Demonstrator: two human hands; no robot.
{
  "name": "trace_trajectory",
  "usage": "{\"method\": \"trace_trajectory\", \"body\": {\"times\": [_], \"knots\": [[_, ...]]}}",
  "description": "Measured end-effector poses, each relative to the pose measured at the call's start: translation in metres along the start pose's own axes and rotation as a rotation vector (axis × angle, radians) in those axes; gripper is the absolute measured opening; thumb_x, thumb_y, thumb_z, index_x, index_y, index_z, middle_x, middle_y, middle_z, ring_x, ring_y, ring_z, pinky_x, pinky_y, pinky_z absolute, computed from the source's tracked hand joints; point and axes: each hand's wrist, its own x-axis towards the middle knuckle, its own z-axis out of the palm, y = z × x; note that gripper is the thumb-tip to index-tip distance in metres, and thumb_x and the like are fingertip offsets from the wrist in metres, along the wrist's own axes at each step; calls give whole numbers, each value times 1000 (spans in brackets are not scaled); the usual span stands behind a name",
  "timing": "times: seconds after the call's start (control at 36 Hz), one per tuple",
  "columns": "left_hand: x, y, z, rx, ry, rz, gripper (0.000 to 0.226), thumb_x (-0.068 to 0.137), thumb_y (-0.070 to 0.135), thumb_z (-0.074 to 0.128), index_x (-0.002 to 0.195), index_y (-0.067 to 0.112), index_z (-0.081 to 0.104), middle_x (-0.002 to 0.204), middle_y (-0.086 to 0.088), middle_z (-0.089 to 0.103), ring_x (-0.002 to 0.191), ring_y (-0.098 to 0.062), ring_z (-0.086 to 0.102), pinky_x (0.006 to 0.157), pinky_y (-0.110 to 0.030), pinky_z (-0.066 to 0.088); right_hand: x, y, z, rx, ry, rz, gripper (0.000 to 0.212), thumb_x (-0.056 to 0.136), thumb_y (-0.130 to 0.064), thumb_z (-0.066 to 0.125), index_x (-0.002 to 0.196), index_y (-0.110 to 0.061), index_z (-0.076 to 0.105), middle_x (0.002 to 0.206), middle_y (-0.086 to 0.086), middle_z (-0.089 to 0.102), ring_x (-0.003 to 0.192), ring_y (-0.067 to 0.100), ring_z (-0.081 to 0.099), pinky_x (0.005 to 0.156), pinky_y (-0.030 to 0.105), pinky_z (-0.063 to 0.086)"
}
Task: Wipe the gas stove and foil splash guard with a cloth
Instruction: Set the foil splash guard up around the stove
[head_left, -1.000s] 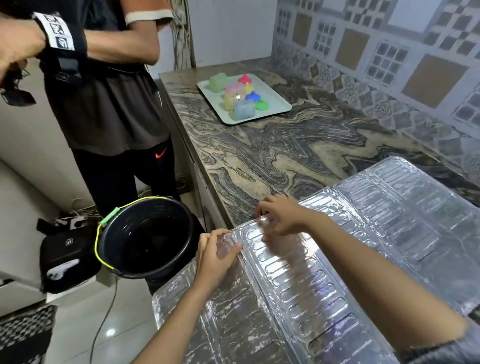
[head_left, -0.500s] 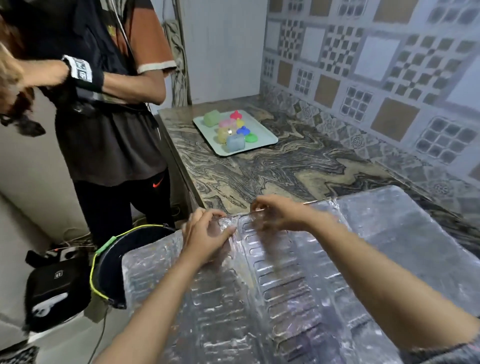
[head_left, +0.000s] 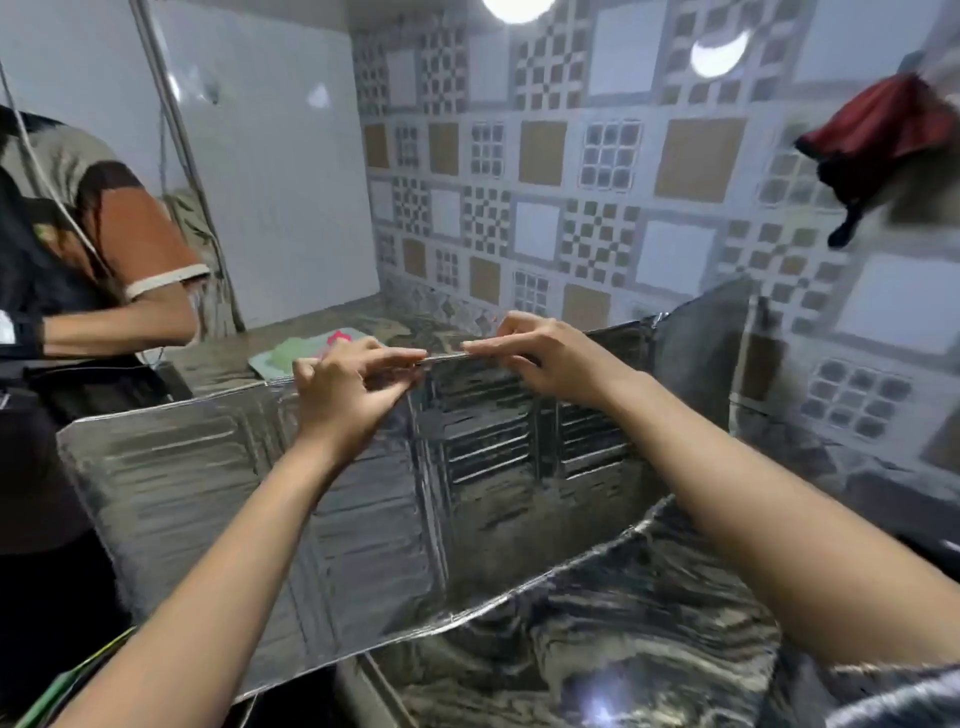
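Note:
The silver foil splash guard (head_left: 208, 499) stands upright on the marbled counter (head_left: 597, 639), its ribbed panels folded in a zigzag. My left hand (head_left: 348, 384) and my right hand (head_left: 540, 358) both pinch its top edge near the middle fold, fingertips almost touching. A far panel of the guard leans toward the tiled wall on the right. No gas stove and no cloth show in my hands.
Another person (head_left: 78, 291) stands close at the left, arm bent over the counter's edge. A white tray (head_left: 291, 353) with coloured items lies behind the guard. A red and black cloth (head_left: 878, 135) hangs at the upper right by the patterned tiled wall (head_left: 545, 171).
The splash guard went from lying flat on the counter to standing upright, lifted by its top edge in both hands. My view tilted upward, and the bucket on the floor dropped out of sight.

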Motion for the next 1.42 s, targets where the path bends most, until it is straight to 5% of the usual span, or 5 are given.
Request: {"method": "trace_trajectory", "body": {"times": [0.19,0.5,0.72,1.0,1.42], "knots": [[16,26,23,60,-11,137,36,73,65,44,95,47,67,83,13,65,85,-12,55,68,-31,14,-51,50,-41,-73,13,194,43,89,-1,52,121,-28,60,97,1,60,83,10,53,77,29,47],[33,29,51,-33,-46,147,30,73,61,51,93,44,66,80,14,62,85,-12,51,77,-38,22,-105,106,-78,25,109,436,28,89,-12,58,112,-25,67,95,-9,63,86,8,57,75,25,42],[56,23,66,-30,-20,136,24,73,55,54,92,45,64,80,11,65,86,-15,55,77,-45,26,-121,138,-88,66,254,550,39,85,-12,60,103,-46,63,108,-11,66,105,13,61,96,43,48],[91,39,97,-26,-91,103,12,79,37,68,89,44,66,82,8,65,92,-16,52,65,-34,9,-115,172,-104,49,340,617,20,87,-12,60,102,-19,71,97,-10,64,99,15,61,96,41,48],[126,115,177,-246,-186,197,12,76,43,69,87,48,66,81,6,66,95,-18,56,81,-36,22,-192,196,-176,-245,527,703,17,87,-13,58,97,-16,71,94,1,68,93,24,61,88,54,45]]}}
